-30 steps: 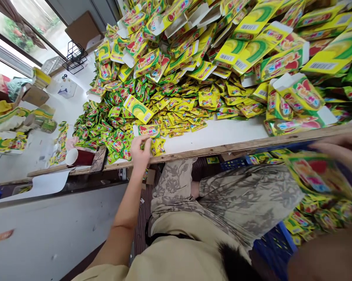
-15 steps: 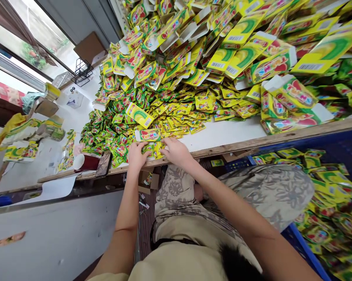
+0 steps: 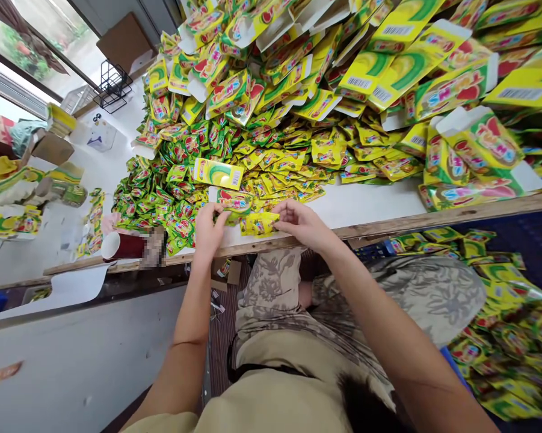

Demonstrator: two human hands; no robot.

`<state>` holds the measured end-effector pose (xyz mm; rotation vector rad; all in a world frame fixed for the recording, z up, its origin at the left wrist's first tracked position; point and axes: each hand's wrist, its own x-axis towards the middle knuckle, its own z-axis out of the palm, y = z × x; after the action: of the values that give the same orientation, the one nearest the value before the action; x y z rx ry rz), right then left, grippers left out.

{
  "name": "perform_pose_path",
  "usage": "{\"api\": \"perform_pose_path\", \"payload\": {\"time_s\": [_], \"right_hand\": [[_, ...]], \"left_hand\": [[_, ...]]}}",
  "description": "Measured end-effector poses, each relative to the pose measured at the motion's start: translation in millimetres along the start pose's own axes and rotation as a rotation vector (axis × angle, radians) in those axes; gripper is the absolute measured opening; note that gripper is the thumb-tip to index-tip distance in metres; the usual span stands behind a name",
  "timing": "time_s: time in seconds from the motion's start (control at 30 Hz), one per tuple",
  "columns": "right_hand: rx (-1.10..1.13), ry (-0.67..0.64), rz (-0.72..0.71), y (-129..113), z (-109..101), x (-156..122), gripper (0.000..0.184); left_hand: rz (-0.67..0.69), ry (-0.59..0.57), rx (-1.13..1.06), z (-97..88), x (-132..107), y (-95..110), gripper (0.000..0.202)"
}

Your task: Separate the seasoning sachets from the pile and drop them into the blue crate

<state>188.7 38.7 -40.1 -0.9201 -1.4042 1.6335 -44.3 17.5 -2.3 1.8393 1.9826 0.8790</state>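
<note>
Your right hand (image 3: 300, 222) was out to the right a second ago, blurred over the crate (image 3: 518, 231). Half a second ago it had come in flat on the table's near edge, and now it is lifted with a small stack of sachets (image 3: 258, 224) pinched between thumb and fingertips. Your left hand (image 3: 209, 227) has hardly moved. It has stayed at the box (image 3: 235, 201), with its fingers curled and nipping the box's near-left end. So both hands now meet on one spot, stack and box almost touching.

The sachets are yellow and glossy, stacked flat on each other and held level, long side running left to right, just above the near edge of the table (image 3: 365, 207). The box is green and yellow with a red picture. It lies on its side just beyond them, and I cannot tell which end is open.

Beyond lies a flat box (image 3: 217, 173) with a barcode, on top of the loose pile (image 3: 184, 180) of green and yellow packets. More boxes (image 3: 410, 66) are heaped far and right. A cup (image 3: 117, 245) lies tipped at the near edge, to the left.
</note>
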Motion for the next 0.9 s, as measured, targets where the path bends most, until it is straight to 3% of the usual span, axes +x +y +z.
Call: {"api": "perform_pose_path", "payload": {"time_s": [0.1,0.27,0.43,0.6,0.8,0.9], "right_hand": [[0.165,-0.002,-0.037,-6.9,0.2,-7.0,0.029],[0.151,0.21,-0.061,-2.9,7.1,-10.8,0.034],[0.08,0.299,-0.087,-6.0,-0.4,-20.9,0.034],[0.108,0.344,-0.039,-12.4,-0.7,-28.0,0.039],[0.136,0.314,-0.051,-12.3,-4.0,-32.7,0.04],[0.124,0.283,-0.06,-12.7,-8.4,-35.6,0.037]], "left_hand": [[-0.023,0.09,-0.312,16.9,-9.6,20.6,0.014],[-0.12,-0.024,-0.684,40.5,-24.8,58.2,0.029],[-0.132,-0.087,-0.7,39.7,-29.1,71.8,0.033],[-0.086,-0.052,-0.647,37.8,-34.2,78.7,0.033],[-0.153,-0.178,-0.831,44.5,-43.6,84.8,0.043],[-0.198,-0.185,-0.857,45.6,-44.6,83.2,0.046]]}}
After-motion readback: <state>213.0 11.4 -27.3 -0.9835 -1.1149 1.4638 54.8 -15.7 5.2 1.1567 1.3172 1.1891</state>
